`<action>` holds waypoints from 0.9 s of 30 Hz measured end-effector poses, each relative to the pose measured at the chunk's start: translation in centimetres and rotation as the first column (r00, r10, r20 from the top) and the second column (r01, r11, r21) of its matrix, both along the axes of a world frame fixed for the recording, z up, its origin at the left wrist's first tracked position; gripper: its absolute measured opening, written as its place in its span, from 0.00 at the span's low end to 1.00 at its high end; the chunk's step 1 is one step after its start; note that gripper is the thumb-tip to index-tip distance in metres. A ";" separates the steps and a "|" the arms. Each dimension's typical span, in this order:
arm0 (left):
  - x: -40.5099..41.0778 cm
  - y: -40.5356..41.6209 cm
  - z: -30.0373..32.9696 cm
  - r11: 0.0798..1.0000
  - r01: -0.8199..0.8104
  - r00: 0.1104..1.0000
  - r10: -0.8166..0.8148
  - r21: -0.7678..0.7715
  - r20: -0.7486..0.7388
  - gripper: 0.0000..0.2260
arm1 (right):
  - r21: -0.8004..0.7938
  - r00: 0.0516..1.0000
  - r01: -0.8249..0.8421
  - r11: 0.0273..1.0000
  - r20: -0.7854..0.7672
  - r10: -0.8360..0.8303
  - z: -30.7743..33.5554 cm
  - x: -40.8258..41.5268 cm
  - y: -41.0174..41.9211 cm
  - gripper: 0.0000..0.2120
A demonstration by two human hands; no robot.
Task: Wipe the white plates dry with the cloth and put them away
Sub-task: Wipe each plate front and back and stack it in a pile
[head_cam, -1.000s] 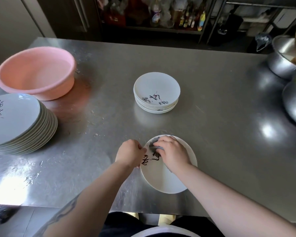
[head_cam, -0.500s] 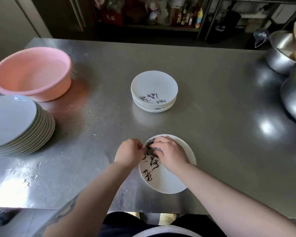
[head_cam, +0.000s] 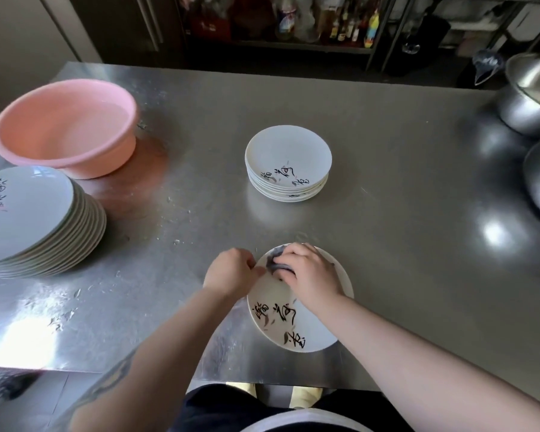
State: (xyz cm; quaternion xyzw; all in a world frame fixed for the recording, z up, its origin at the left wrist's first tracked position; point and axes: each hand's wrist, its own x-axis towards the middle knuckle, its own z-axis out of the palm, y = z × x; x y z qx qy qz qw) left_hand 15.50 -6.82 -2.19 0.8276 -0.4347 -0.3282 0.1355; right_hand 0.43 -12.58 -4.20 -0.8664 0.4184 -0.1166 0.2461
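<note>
At lower centre of the frame, the white plate (head_cam: 296, 319) on the steel bench (head_cam: 402, 213) has turned since a moment ago, its black lettering now nearer the viewer, so wiping continues. The right hand (head_cam: 309, 275) presses curled fingers on a grey cloth (head_cam: 276, 265); the left hand (head_cam: 231, 272) pinches the rim.

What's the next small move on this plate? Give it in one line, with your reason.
Probably sweep the cloth down toward the near rim. The right hand presses it against the far edge of the plate, while the left hand grips the plate's left rim to steady it. The near part, with its black lettering, lies uncovered by the cloth.
</note>
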 end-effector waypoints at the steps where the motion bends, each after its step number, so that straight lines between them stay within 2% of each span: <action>1: -0.1 0.1 -0.1 1.000 -0.012 1.000 0.012 0.006 -0.015 0.07 | -0.009 0.999 0.012 1.000 -0.032 -0.012 0.0 0.0 -0.2 0.09; 6: -0.4 2.5 -1.1 0.972 -0.235 0.952 0.227 -0.012 -0.205 0.07 | -0.029 0.985 0.144 0.989 -0.088 -0.146 0.1 -1.0 -2.1 0.06; 8: -0.6 3.4 -1.4 0.976 -0.214 0.938 0.217 0.039 -0.270 0.06 | -0.056 0.980 0.167 0.984 -0.101 -0.172 -0.1 -1.6 -2.3 0.06; 9: -0.7 3.5 -1.3 0.983 -0.168 0.947 0.181 0.072 -0.264 0.06 | -0.060 0.981 0.167 0.984 -0.094 -0.172 -0.2 -1.7 -2.2 0.06; 11: -0.5 2.7 -1.1 0.992 -0.103 0.985 0.113 0.079 -0.130 0.07 | -0.039 0.987 0.151 0.988 -0.051 -0.153 -0.3 -1.3 -1.7 0.06; 13: -0.3 1.2 -0.8 0.996 -0.085 0.996 0.086 -0.009 0.032 0.10 | -0.020 0.997 0.075 0.997 -0.015 -0.076 -0.4 -0.6 -1.2 0.07; 15: -0.3 -0.4 -0.6 0.996 -0.047 0.995 0.053 -0.073 0.080 0.10 | -0.028 1.000 -0.014 0.999 -0.014 0.013 -0.3 -0.1 -0.8 0.08; 19: -0.6 -0.6 -0.8 0.999 -0.037 0.997 0.038 -0.016 0.062 0.14 | -0.085 0.998 -0.037 0.996 -0.060 0.032 0.0 -0.3 -1.2 0.07; 23: -0.2 1.9 -1.5 0.982 -0.186 0.970 0.189 0.033 -0.154 0.07 | -0.173 0.980 0.127 0.977 -0.130 -0.150 0.0 -1.7 -1.9 0.05; 25: -0.3 2.8 -1.6 0.985 -0.139 0.962 0.160 0.106 -0.222 0.06 | -0.182 0.976 0.143 0.973 -0.138 -0.169 -0.3 -1.9 -1.8 0.05; 27: -0.3 2.4 -1.3 0.992 -0.085 0.988 0.096 0.095 -0.123 0.06 | -0.110 0.989 0.121 0.987 -0.076 -0.130 -0.4 -1.6 -1.5 0.04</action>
